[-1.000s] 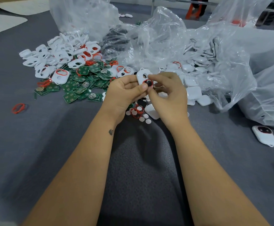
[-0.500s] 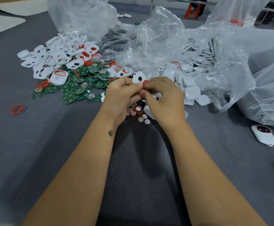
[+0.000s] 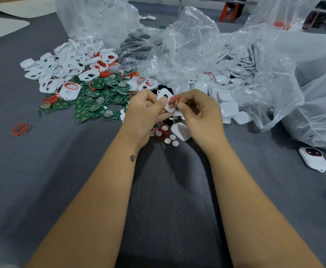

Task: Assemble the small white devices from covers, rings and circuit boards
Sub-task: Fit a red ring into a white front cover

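Your left hand (image 3: pixel 145 109) curls around a white cover (image 3: pixel 166 100), a smooth, glossy plastic shell with rounded corners and a dark oval opening; the thumb presses its near face and the fingers wrap behind it. Your right hand (image 3: pixel 199 111) pinches a thin red ring (image 3: pixel 175 99) between thumb and forefinger, right against the cover's right edge. Whether the ring is already seated in the cover you cannot tell, since your fingers hide that spot.

Both hands hover above the grey table (image 3: pixel 42 171), whose surface looks like matte, slightly grainy fabric. Just below your hands lie small white discs (image 3: pixel 172 141), another red loop and a plain white shell (image 3: pixel 180 131) with a rounded square shape.

To the far left sits a heap of white covers (image 3: pixel 61 66), mixed with red rings. Nearer it spreads a pile of green circuit boards (image 3: pixel 92 105), flat squares with metallic round pads. One loose red ring (image 3: pixel 19 129) lies alone at the left.

Crinkled clear plastic bags (image 3: pixel 197 47) rise behind your hands, and white back shells (image 3: pixel 230 109) spill from the right one. An assembled white device (image 3: pixel 314 159) with a dark, red-rimmed window rests well to the right.
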Tool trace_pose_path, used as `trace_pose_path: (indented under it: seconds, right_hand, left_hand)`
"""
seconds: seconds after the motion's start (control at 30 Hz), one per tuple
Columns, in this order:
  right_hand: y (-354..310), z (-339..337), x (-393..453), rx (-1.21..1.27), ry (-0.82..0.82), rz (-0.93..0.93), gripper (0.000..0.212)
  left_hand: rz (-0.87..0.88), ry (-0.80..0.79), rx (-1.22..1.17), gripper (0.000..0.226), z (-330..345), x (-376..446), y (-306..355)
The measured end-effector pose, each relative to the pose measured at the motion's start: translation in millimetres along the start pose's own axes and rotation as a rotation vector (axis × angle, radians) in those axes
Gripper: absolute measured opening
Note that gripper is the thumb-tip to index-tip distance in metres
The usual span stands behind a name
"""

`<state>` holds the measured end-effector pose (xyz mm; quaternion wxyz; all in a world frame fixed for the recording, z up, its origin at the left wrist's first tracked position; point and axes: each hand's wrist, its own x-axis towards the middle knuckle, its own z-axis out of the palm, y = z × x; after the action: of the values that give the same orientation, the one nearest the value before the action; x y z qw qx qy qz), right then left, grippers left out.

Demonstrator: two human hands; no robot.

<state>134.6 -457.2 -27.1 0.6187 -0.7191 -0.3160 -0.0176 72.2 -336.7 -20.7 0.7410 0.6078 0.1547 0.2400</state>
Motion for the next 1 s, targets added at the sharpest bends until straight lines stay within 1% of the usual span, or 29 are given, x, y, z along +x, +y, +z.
trace_pose_path:
  seconds: [0.1,0.17,0.33,0.4,0.53,0.63,0.7,0.83,0.93,1.0]
  right_hand:
    - [-0.1,1.3,-0.8,-0.02,0.024,-0.008,0.013]
    - [-0.1,4.0,-1.5,-0.033,0.049,-0.022,0.011]
    - [-2.7,4.6,-2.8,-0.108,0.108,-0.11,0.01]
    - [-4.5,5.3,-3.1,-0.117,0.124,-0.095,0.014]
    - [-4.8,8.4,-1.7,-0.101,0.134,0.005,0.033]
    - [-6.9,8.1,-3.0,-0.068,0.13,0.026,0.031]
    - [-9.4,6.2,-3.4,-0.065,0.127,0.009,0.035]
    - [-10.7,3.7,-1.4,-0.14,0.136,-0.01,0.031]
    - [-11.5,4.0,-1.6,-0.132,0.124,-0.002,0.033]
    - [-11.5,4.0,-1.4,-0.129,0.124,0.005,0.034]
  left_hand:
    - [0.006,0.0,0.013,0.023,-0.9,-0.5,-0.3]
    - [-0.001,-0.011,-0.025,0.021,-1.1,-0.2,0.0]
    - [-0.015,-0.03,-0.044,0.023,-0.7,0.1,1.0]
    - [-0.025,-0.048,-0.06,0.027,-0.2,-0.1,1.7]
    - [-0.049,-0.066,-0.115,0.032,1.5,-0.2,4.6]
    - [-0.056,-0.08,-0.129,0.032,2.4,-0.5,6.1]
    - [-0.051,-0.096,-0.138,0.03,2.7,-0.7,6.5]
    - [-0.041,-0.118,-0.151,0.022,2.0,0.3,5.6]
    - [-0.031,-0.092,-0.114,0.026,1.3,1.0,3.5]
    - [-0.018,-0.091,-0.1,0.024,1.4,0.1,3.0]
